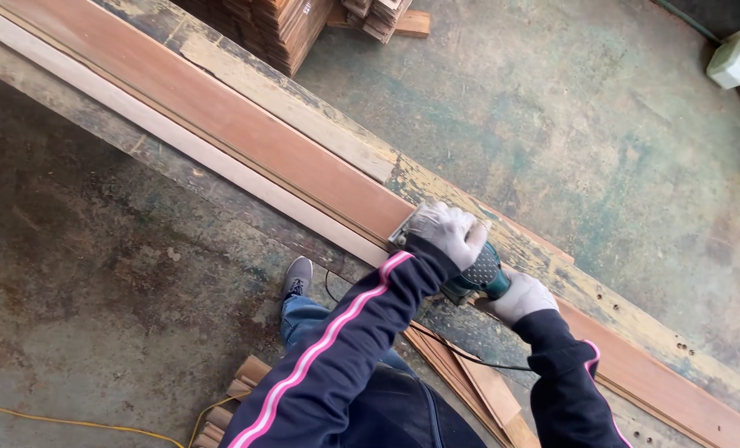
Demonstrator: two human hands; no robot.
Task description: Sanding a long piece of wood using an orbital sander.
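Note:
A long reddish-brown wooden board lies diagonally on a worn workbench. On the board rests a teal and black power sander, held in both my gloved hands. My left hand, in a grey-white glove, presses on the sander's front end. Gripping the rear handle is my right hand, also gloved. A black cord trails from the tool toward me. My sleeves are dark with pink stripes.
A pale strip runs along the board's near edge. Stacked wood pieces sit at the top. More slats lie by my legs. A yellow cable crosses the concrete floor. A white box sits top right.

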